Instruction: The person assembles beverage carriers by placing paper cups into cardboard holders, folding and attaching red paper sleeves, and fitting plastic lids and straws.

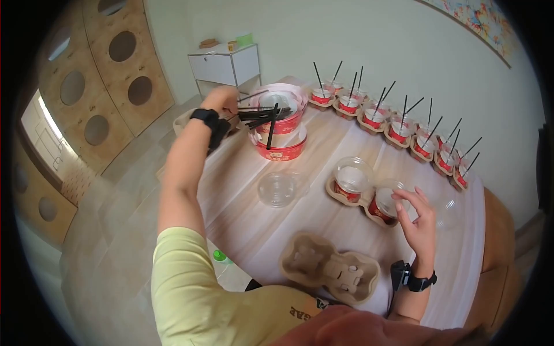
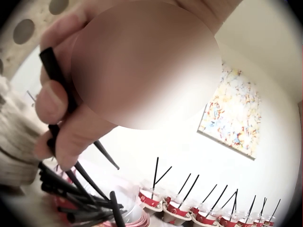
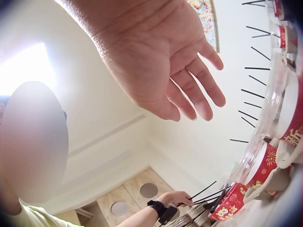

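Note:
My left hand (image 1: 222, 101) is at the far left side of the table, beside the stacked red paper buckets (image 1: 280, 151). Its thumb and fingers pinch black straws (image 2: 57, 71); a bundle of more black straws (image 1: 262, 117) lies across the top bucket just below. My right hand (image 1: 418, 222) hangs with relaxed fingers at a red cup (image 1: 378, 212) with a clear lid, holding nothing. That cup shares a brown pulp carrier (image 1: 362, 202) with another red cup (image 1: 346, 193) under a clear lid.
An empty pulp carrier (image 1: 309, 259) lies at the near table edge. A clear plastic lid (image 1: 278, 190) is on the tabletop in front of the buckets. Along the back edge stand several red cups (image 1: 398, 132) in carriers with black straws in them. A white cabinet (image 1: 216, 69) stands behind.

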The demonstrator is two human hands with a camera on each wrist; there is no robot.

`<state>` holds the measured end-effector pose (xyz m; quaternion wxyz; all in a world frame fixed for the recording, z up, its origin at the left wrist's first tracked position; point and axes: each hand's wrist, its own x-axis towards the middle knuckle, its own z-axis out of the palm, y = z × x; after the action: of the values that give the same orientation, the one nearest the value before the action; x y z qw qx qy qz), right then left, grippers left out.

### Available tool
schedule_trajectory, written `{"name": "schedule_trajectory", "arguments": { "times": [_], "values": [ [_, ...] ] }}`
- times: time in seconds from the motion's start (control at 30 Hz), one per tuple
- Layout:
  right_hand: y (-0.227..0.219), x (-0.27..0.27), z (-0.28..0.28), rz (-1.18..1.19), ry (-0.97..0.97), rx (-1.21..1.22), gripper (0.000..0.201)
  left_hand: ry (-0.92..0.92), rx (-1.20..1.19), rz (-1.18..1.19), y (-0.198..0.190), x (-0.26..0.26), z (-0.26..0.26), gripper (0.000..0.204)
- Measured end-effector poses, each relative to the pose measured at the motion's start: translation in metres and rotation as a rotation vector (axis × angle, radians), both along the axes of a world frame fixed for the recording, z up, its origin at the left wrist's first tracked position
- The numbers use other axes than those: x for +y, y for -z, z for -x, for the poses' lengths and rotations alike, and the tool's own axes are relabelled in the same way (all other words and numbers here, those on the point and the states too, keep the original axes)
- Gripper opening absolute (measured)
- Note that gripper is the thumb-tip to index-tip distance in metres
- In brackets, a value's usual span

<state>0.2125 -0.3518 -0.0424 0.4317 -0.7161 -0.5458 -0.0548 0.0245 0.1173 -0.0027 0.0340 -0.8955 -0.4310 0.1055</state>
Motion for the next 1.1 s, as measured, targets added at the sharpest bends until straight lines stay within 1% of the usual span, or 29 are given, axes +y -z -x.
{"name": "schedule_trajectory", "arguments": {
  "times": [0.03, 0.1, 0.13, 0.2, 0.23, 0.27, 0.3, 0.33, 0.37, 0.4, 0.43, 0.47, 0.5, 0.53, 0.57, 0.63, 0.67, 0.73, 0.77, 0.83, 0.9, 0.97, 1.0, 1.03, 1.07, 1.1],
  "values": [
    [0.000, -0.001, -0.001, 0.001, 0.008, 0.003, 0.019, -0.006, -0.001, -0.058, -0.010, -0.005, 0.005, 0.020],
    [0.001, -0.001, -0.002, -0.025, 0.014, -0.006, 0.019, -0.058, -0.005, -0.093, -0.038, -0.032, 0.016, 0.022],
    [0.001, 0.000, -0.002, -0.020, 0.023, 0.002, 0.019, -0.049, 0.003, -0.088, -0.048, -0.046, 0.021, 0.022],
    [-0.001, 0.002, 0.001, -0.044, -0.018, 0.008, 0.019, 0.069, -0.102, -0.309, -0.059, -0.074, 0.027, 0.021],
    [-0.001, 0.003, 0.003, -0.029, 0.002, 0.020, 0.019, 0.126, -0.134, -0.356, -0.065, -0.097, 0.026, 0.020],
    [-0.001, 0.004, 0.005, -0.032, -0.008, 0.047, 0.024, 0.188, -0.168, -0.398, -0.067, -0.121, 0.021, 0.019],
    [0.000, 0.004, 0.008, -0.036, -0.014, 0.072, 0.030, 0.305, -0.202, -0.338, -0.067, -0.141, 0.016, 0.018],
    [-0.001, 0.005, 0.010, -0.021, 0.012, 0.078, 0.030, 0.420, -0.239, -0.279, -0.064, -0.160, 0.009, 0.017],
    [-0.004, 0.007, 0.013, -0.050, 0.029, -0.088, 0.038, 0.564, -0.266, -0.184, -0.058, -0.179, 0.001, 0.016],
    [-0.005, 0.009, 0.017, -0.080, 0.039, -0.260, 0.047, 0.713, -0.323, -0.225, -0.047, -0.197, -0.007, 0.017],
    [-0.007, 0.009, 0.023, -0.076, 0.048, -0.267, 0.047, 0.765, -0.231, -0.169, -0.045, -0.220, -0.017, 0.017],
    [-0.010, 0.009, 0.029, 0.006, 0.073, -0.363, 0.054, 0.912, -0.306, -0.174, -0.036, -0.233, -0.022, 0.016],
    [-0.012, 0.008, 0.034, 0.086, 0.096, -0.458, 0.061, 0.923, -0.249, -0.184, -0.033, -0.251, -0.029, 0.015],
    [-0.006, 0.009, 0.034, 0.088, 0.054, -0.422, 0.063, 0.960, -0.247, -0.145, -0.031, -0.263, -0.034, 0.015],
    [-0.005, 0.008, 0.033, 0.086, 0.059, -0.426, 0.063, 1.046, -0.275, -0.119, -0.029, -0.267, -0.039, 0.016],
    [-0.003, 0.008, 0.032, 0.166, 0.051, -0.329, 0.051, 1.084, -0.306, -0.073, -0.026, -0.271, -0.045, 0.015],
    [0.000, 0.008, 0.030, 0.156, 0.044, -0.325, 0.051, 1.077, -0.298, -0.079, -0.027, -0.272, -0.047, 0.015],
    [0.007, 0.007, 0.022, 0.112, -0.094, 0.033, 0.033, 1.086, -0.247, -0.014, -0.030, -0.273, -0.048, 0.015],
    [0.008, 0.007, 0.019, 0.104, -0.108, 0.040, 0.033, 1.074, -0.235, -0.018, -0.029, -0.275, -0.046, 0.015],
    [0.010, 0.005, 0.016, 0.261, -0.184, 0.311, 0.018, 1.120, -0.230, 0.004, -0.026, -0.280, -0.044, 0.015],
    [0.005, 0.004, 0.018, 0.271, -0.216, 0.344, 0.014, 1.105, -0.183, -0.003, -0.027, -0.282, -0.043, 0.015],
    [0.004, 0.003, 0.019, 0.281, -0.234, 0.375, 0.013, 1.121, -0.251, 0.011, -0.027, -0.279, -0.041, 0.018],
    [0.006, 0.003, 0.019, 0.215, -0.253, 0.414, 0.013, 1.132, -0.253, 0.015, -0.026, -0.275, -0.042, 0.018],
    [0.007, 0.002, 0.018, 0.145, -0.271, 0.450, 0.014, 1.175, -0.384, 0.032, -0.024, -0.268, -0.044, 0.018],
    [0.009, 0.002, 0.016, 0.142, -0.258, 0.448, 0.014, 1.215, -0.517, 0.050, -0.023, -0.263, -0.045, 0.019],
    [0.011, 0.002, 0.014, 0.115, -0.249, 0.507, 0.014, 1.229, -0.520, 0.049, -0.022, -0.263, -0.043, 0.019]
  ]
}}
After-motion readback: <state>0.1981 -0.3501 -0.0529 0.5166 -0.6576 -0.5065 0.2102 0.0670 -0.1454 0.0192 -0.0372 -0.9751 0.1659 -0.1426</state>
